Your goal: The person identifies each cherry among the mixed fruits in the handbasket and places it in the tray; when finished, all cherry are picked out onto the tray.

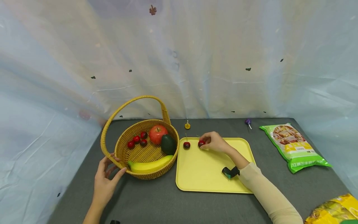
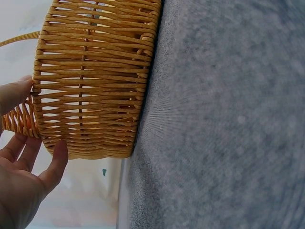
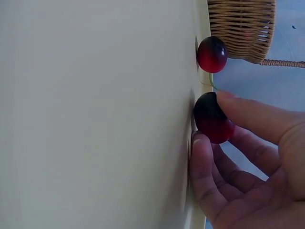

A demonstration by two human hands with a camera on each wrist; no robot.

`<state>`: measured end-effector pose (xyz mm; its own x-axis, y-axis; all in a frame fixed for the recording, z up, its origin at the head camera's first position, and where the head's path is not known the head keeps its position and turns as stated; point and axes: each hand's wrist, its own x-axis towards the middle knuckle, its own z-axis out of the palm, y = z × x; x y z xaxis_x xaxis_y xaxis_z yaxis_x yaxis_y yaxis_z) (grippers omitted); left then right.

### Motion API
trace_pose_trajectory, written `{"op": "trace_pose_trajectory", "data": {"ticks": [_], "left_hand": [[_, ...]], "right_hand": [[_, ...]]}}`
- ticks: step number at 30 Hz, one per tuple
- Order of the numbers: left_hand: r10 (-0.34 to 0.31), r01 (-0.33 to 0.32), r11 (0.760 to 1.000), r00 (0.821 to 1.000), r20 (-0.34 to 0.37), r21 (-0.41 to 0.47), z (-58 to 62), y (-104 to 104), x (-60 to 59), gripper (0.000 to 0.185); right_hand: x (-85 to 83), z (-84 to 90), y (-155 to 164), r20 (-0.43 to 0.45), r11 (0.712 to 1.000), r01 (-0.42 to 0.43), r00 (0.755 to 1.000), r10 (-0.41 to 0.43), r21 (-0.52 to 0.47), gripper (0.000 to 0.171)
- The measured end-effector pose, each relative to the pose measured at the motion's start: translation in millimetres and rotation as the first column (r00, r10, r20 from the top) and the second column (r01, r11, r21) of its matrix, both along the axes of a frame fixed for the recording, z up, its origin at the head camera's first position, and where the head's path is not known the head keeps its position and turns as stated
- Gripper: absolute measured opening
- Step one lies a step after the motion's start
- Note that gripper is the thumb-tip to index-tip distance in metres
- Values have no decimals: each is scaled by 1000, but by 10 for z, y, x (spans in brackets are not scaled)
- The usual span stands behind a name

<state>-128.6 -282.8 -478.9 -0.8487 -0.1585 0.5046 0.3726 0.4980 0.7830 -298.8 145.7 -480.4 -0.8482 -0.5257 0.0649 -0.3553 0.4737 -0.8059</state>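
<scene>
My right hand (image 1: 214,142) pinches a dark red cherry (image 3: 209,117) between thumb and fingers, close over the far part of the yellow tray (image 1: 195,185). Just left of it on the tray lies a second cherry (image 1: 186,145) with its stem up. My left hand (image 1: 107,179) holds the wicker basket (image 2: 95,86) at its near left side, thumb and fingers about the foot of the tall handle (image 1: 104,137). Inside the basket are several cherries (image 1: 136,139), a red apple (image 1: 158,134), a dark green avocado (image 1: 168,144) and a banana (image 1: 151,165).
Behind the tray lies a small yellow wrapped candy (image 1: 187,125), and farther right a purple lollipop (image 1: 247,122). A green food bag (image 1: 296,146) lies at the right, a yellow bag (image 1: 334,210) at the near right corner. A pale curtain (image 1: 195,62) hangs behind the grey table (image 1: 156,202).
</scene>
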Motion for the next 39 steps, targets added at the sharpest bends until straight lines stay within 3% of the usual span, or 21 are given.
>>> {"op": "trace_pose_trajectory", "data": {"ticks": [9,18,21,25,29,34,39], "left_hand": [[17,-17,1000,1000,8,-2,10,18,0,73],[15,-15,1000,1000,14,11,26,30,0,71],[14,-14,1000,1000,12,13,25,32,-1,72],[14,-14,1000,1000,8,14,14,28,2,73],[10,-10,1000,1000,5,12,11,12,16,72],[22,-22,1000,1000,0,6,7,-10,31,73],[15,-15,1000,1000,17,17,-21,6,11,74]], "right_hand": [[26,76,17,-8,1000,2,1000,-2,31,31],[-46,353,37,-69,995,-58,996,63,76,31],[-61,491,-51,-100,997,-73,992,77,39,28],[-35,773,-331,-119,986,-141,984,130,-89,21],[-71,952,-778,-129,947,-270,960,250,-173,20],[-116,1117,-1478,-85,885,-441,898,433,-147,33],[-148,1122,-2061,-19,842,-534,845,534,-70,42]]}}
